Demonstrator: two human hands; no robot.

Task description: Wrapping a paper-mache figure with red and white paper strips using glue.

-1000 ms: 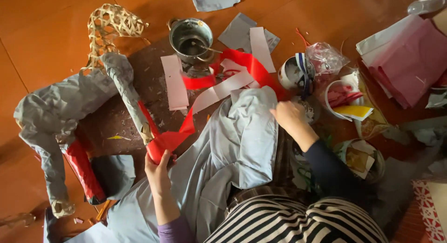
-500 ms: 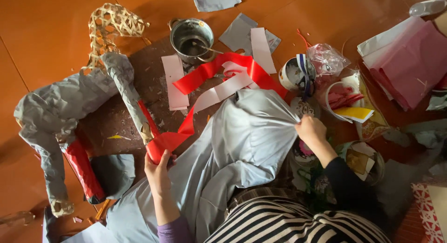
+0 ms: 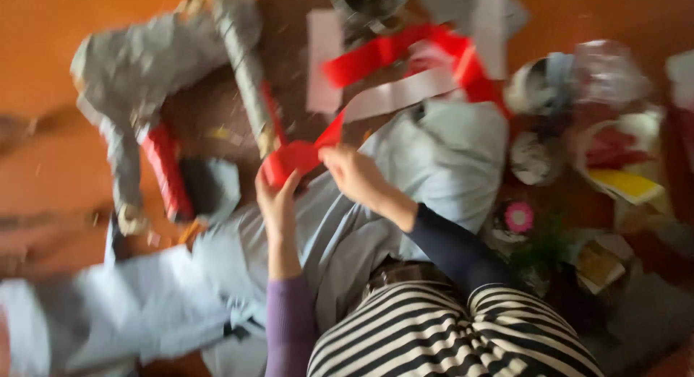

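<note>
Pinching a crumpled red paper ribbon (image 3: 296, 156) in my left hand (image 3: 275, 203) and right hand (image 3: 354, 174), both closed on it, above pale grey paper (image 3: 441, 160).

The right hand (image 3: 358, 176), which half a second ago gripped the edge of the pale grey sheet (image 3: 441, 160) out at the right, now sits at the folded end of the red paper strip (image 3: 296, 159), touching it just beside the left hand (image 3: 276, 203). The view is now blurred and shifted, so the metal cup (image 3: 369, 1) lies cut by the top edge.
</note>
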